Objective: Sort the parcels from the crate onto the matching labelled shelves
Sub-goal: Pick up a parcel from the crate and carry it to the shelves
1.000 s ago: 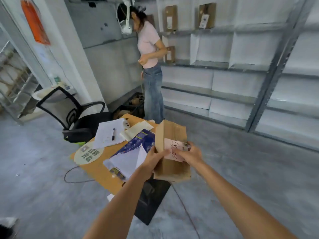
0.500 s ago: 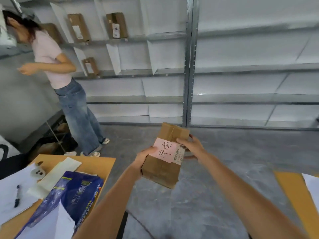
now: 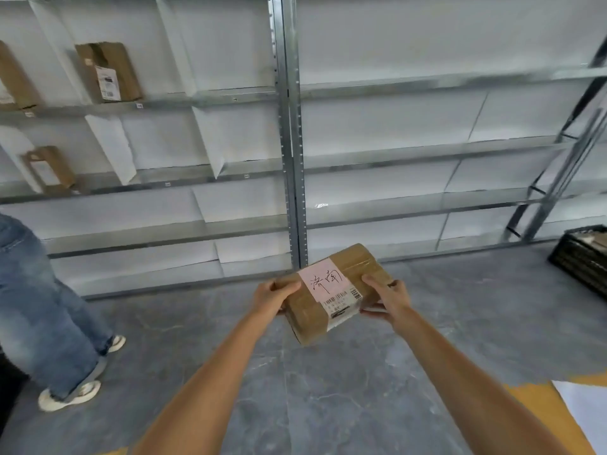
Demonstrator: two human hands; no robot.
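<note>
— Since half a second back the view swings right; the person in jeans slides to the left edge, only legs and pale shoes showing; the wooden surface with the blue packet is gone from the lower left; the cardboard parcel, tipped up on end before, now lies flatter with its top face to the camera.

— Who has hold of it?

— Both; the left hand clasps the parcel's left end, thumb on top; the right hand clasps the right end, thumb on the top face and fingers curled under; the parcel hangs in the air above the grey floor, in front of the shelving and not touching it.

— Any marking on it?

— A pink label with dark handwritten characters lies across the top; a white barcode sticker sits just beside it on the near side; brown tape runs over the box.

— And the shelves?

— A grey metal shelving rack lined with white sheets fills the wall; its upright post rises just behind the parcel; at the upper left a brown parcel stands upright on one shelf; a smaller one stands on the shelf below; small tags dot the shelf edges, too small to read.

— Where is the crate?

— A black crate rests on the floor at the right edge, well apart from the hands; at the lower right a corner of a yellow surface carries a white sheet.
</note>
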